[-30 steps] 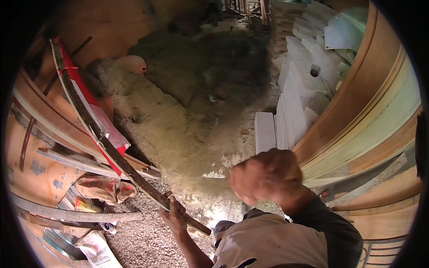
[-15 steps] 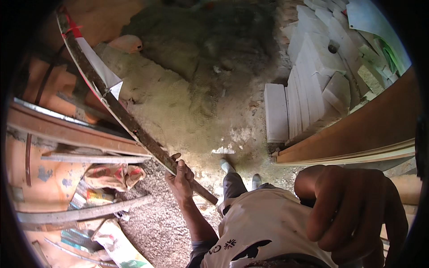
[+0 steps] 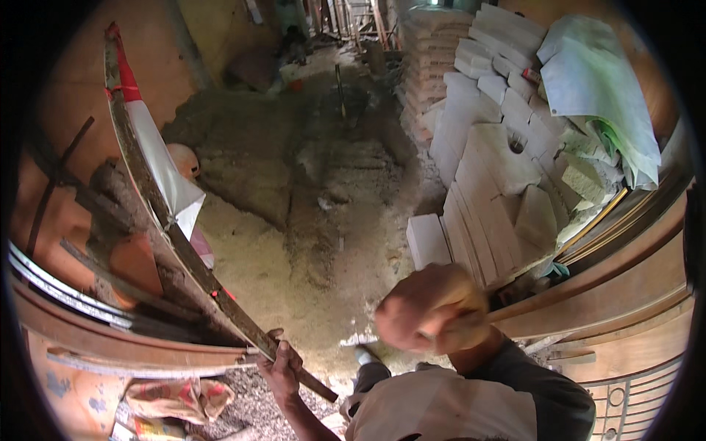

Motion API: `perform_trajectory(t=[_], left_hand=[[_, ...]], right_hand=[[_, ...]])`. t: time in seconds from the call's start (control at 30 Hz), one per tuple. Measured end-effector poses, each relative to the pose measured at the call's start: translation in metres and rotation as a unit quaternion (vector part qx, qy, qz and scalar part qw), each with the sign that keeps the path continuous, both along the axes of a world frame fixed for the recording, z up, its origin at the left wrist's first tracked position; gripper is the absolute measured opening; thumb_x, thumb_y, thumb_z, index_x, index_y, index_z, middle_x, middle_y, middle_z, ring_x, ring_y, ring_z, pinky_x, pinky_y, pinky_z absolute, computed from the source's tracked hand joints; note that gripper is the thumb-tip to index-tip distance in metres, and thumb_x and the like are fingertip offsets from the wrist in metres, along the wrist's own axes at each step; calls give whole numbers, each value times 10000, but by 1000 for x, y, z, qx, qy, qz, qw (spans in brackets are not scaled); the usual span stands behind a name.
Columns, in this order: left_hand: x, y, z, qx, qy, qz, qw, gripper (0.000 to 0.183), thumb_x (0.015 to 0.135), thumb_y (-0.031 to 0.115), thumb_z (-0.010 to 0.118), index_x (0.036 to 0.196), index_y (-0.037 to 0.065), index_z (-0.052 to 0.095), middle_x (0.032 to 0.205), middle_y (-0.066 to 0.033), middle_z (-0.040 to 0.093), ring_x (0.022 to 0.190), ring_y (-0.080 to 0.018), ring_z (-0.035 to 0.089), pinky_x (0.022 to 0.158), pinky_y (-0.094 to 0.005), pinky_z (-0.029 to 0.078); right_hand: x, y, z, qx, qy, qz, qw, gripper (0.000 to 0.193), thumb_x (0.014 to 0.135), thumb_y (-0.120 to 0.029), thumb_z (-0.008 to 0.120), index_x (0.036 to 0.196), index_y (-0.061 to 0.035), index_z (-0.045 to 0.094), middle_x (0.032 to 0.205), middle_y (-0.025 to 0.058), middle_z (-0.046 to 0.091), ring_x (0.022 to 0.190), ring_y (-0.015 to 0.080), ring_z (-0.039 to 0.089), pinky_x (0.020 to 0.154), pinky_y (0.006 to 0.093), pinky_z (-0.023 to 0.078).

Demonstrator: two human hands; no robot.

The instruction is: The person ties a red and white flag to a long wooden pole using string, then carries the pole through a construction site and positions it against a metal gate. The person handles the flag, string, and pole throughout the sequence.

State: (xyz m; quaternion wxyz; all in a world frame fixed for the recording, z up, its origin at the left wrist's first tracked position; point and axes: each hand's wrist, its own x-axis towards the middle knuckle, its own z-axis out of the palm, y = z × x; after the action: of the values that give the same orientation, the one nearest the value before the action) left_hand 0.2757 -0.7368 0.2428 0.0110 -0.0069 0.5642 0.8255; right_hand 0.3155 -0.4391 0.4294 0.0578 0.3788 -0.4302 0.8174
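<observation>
My left hand (image 3: pixel 282 367) is wrapped round the lower part of a long, thin wooden pole (image 3: pixel 176 239). The pole slants away to the upper left, its short lower end sticking out past my hand. Tied along its far half hangs a red and white flag (image 3: pixel 162 165), partly folded. My right hand (image 3: pixel 437 309) is raised in front of my body, apart from the pole. Motion smears its curled-looking fingers, so whether it holds anything cannot be made out.
Pale blocks (image 3: pixel 471 206) are stacked at the right, with a light sheet (image 3: pixel 599 77) draped over some. Behind them stand piled bags (image 3: pixel 437 55). Wooden boards (image 3: pixel 140 345) and a crumpled sack (image 3: pixel 180 400) lie at the left. An upright rod (image 3: pixel 340 92) stands on the rough floor ahead.
My view has tilted up, showing more of the far room. My right hand has moved from the lower right toward the middle. My left hand keeps its hold on the pole.
</observation>
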Motion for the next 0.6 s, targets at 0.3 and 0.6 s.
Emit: perform_trajectory(t=[0.3,0.6], left_hand=[[-82,-35,-7,-33,-47,-22,998,400,955,184,724,1252,-33,568,627,35,445,462,-57,344,429,-244,256],[-106,-56,-26,28,-50,-19,998,334,969,86,670,1265,-32,570,596,65,447,450,-42,372,414,-239,268]], right_hand=[[-67,-82,37,91,-37,219,971,653,925,-435,726,1281,101,612,1062,134,640,879,197,552,853,431,405],[-115,-133,-5,115,-26,311,943,620,920,-419,720,1336,19,580,1152,125,594,1051,236,551,960,412,422]])
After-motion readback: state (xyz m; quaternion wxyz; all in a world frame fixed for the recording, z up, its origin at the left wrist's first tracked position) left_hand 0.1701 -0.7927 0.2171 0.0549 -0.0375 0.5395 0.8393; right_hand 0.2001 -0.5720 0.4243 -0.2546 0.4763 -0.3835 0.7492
